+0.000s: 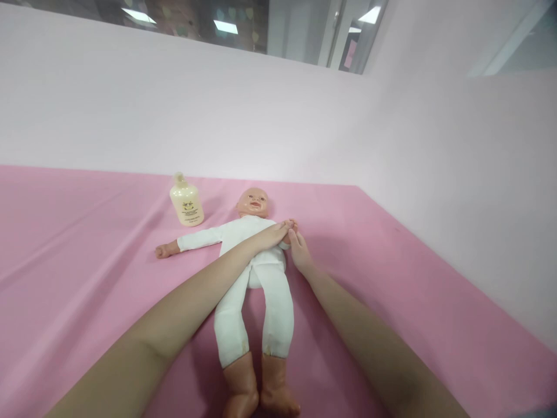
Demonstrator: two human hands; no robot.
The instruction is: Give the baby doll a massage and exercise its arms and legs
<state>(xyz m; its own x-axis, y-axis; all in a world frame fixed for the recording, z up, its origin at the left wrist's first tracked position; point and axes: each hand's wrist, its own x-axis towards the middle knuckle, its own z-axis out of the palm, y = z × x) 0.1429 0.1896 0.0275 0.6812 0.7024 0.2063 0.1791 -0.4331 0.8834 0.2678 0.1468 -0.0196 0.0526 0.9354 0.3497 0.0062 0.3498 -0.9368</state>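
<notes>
A baby doll (274, 296) with a white cloth body lies on its back, its head at the far end and its bare feet toward me. My left hand (276, 234) reaches across the doll's chest to the doll's arm on the right side. Against that same small hand, from the right, rests my right hand (300, 251). Both of my hands are closed around the doll's hand, which they mostly cover. The doll's other arm (200, 238) stretches out to the left.
A pale yellow lotion bottle (187, 204) stands upright left of the doll's head. Pink sheeting (108, 244) with a few creases covers the surface. White walls (174, 116) rise behind and to the right, with a window (296, 29) above.
</notes>
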